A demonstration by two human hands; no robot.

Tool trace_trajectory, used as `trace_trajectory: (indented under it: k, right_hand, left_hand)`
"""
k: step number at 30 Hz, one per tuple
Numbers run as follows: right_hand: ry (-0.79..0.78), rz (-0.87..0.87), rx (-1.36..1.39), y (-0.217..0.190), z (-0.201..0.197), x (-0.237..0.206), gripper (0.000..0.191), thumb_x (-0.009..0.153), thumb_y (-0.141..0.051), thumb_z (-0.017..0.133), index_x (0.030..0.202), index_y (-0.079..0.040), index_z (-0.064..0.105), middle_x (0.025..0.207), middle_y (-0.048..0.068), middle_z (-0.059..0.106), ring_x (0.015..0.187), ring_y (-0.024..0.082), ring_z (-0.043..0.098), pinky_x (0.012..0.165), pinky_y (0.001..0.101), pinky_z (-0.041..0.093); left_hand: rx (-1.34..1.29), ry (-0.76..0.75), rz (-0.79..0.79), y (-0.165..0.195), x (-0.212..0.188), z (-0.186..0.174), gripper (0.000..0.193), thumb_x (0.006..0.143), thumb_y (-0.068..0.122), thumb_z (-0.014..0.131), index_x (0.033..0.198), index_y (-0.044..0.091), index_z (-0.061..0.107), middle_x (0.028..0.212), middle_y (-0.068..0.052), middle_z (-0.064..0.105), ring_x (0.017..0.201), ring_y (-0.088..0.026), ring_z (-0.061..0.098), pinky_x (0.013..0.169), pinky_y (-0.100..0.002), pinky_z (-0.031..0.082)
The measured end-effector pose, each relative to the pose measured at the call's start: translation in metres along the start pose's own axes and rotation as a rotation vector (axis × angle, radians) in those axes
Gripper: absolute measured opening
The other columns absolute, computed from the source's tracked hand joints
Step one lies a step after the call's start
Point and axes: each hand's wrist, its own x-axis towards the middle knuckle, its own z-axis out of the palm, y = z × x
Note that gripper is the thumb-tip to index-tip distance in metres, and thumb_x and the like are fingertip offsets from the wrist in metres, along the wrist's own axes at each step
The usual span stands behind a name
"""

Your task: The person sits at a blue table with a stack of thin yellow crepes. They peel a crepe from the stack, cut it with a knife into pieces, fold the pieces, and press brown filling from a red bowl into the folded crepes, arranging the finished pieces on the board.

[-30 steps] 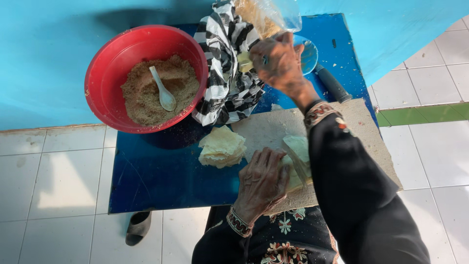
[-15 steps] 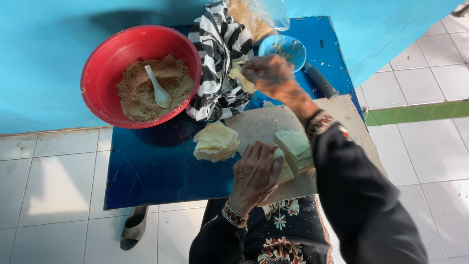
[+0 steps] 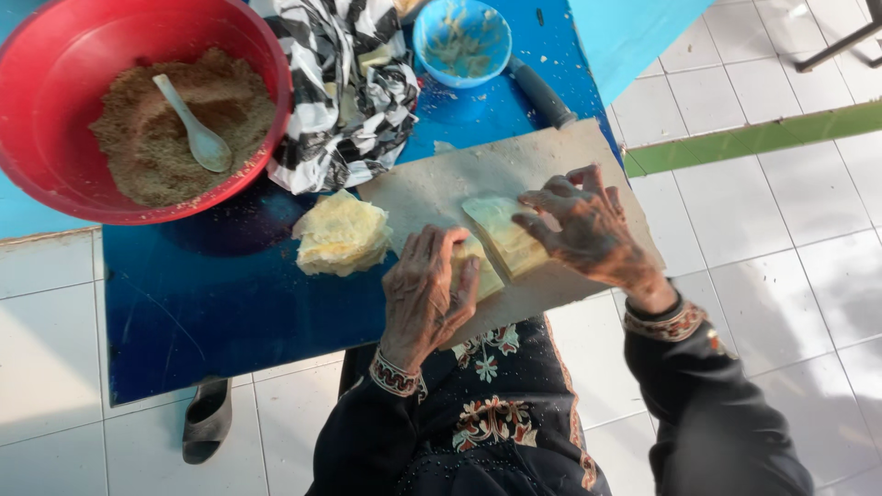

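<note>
We see a pale yellow pastry wrapper lying flat on the board (partly folded, we think), half covered by both hands, near the board's front edge.

Red bowl of brown crumbs with white spoon — striped cloth, small blue bowl, 1 sandal.

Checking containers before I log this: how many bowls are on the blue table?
2: a big red bowl of brown filling with a white spoon at far left, and a small blue bowl at the far edge, beyond the board.
</note>
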Motion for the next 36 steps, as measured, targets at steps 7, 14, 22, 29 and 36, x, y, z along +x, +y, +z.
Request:
trace_trajectory:
  k: [7,14,22,29,36]
  right_hand:
    - [0.258,-0.248,-0.013,-0.010,0.011,-0.025,0.042,0.081,-0.036,0.082,0.119,-0.019,0.074,0.125,0.004,0.061,0.124,0.038,0.037,0.095,0.0584,0.034]
    - [0.403,-0.361,-0.051,-0.019,0.012,-0.028,0.025,0.082,-0.030,0.086,0.104,-0.024,0.077,0.128,0.000,0.057,0.125,0.037,0.037,0.096,0.0573,0.027]
    - [0.430,-0.416,-0.125,-0.021,0.011,-0.031,0.025,0.084,-0.030,0.085,0.106,-0.021,0.077,0.129,0.001,0.059,0.127,0.034,0.041,0.102,0.0577,0.026]
    - [0.480,-0.462,-0.202,-0.028,0.001,-0.034,0.016,0.089,-0.025,0.084,0.101,-0.018,0.075,0.110,-0.006,0.071,0.121,0.023,0.051,0.101,0.0553,0.026]
    - [0.290,-0.426,-0.116,-0.030,-0.014,-0.047,0.043,0.075,-0.029,0.083,0.114,-0.016,0.074,0.115,0.001,0.071,0.124,0.027,0.051,0.100,0.0553,0.028]
  left_hand:
    - [-0.010,-0.006,-0.005,-0.002,0.001,0.002,0.029,0.089,0.018,0.068,0.114,0.007,0.059,0.101,-0.007,0.063,0.093,-0.024,0.065,0.071,-0.037,0.055]
    - [0.019,0.004,0.021,-0.004,-0.002,0.004,0.030,0.090,0.018,0.069,0.116,0.008,0.059,0.101,-0.007,0.062,0.093,-0.024,0.064,0.073,-0.038,0.054]
    - [0.021,0.016,0.040,-0.007,-0.003,0.006,0.030,0.090,0.018,0.069,0.116,0.008,0.059,0.101,-0.007,0.062,0.093,-0.023,0.064,0.072,-0.037,0.054]
    - [0.017,0.014,0.031,-0.009,-0.004,0.006,0.029,0.091,0.018,0.069,0.116,0.008,0.059,0.103,-0.007,0.062,0.095,-0.024,0.065,0.073,-0.037,0.055]
    - [0.011,0.013,0.035,-0.007,-0.005,0.007,0.029,0.091,0.019,0.068,0.116,0.008,0.060,0.103,-0.008,0.062,0.095,-0.025,0.065,0.074,-0.038,0.055]
